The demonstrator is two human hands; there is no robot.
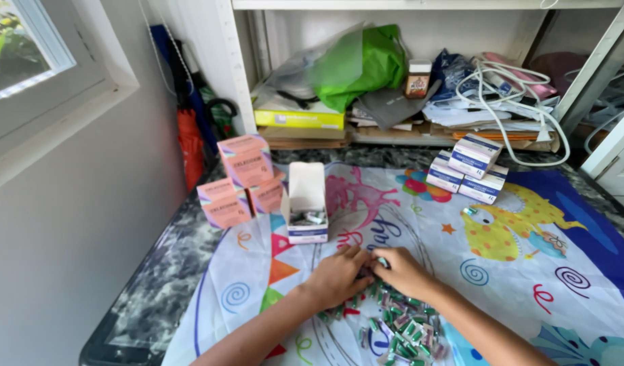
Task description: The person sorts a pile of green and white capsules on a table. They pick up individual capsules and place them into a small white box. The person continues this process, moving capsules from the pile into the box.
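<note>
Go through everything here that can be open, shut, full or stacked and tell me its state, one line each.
open white box: upright, flap up, small packets inside
pink boxes: shut, stacked
blue-and-white boxes: shut, piled
green-and-silver packets: loose heap on the printed cloth
left hand: fingers bent, on the packets
right hand: fingers bent, on the packets
small jar: lid on, upright on shelf

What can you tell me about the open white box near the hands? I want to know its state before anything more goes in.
The open white box is a small carton that looks like cardboard, white with a blue band along its lower front. It stands upright on the printed cloth, its lid flap raised straight up at the back. Small silver and green packets show inside, below the rim. A pink box sits close on its left; contact is unclear. Neither hand touches it.
</note>
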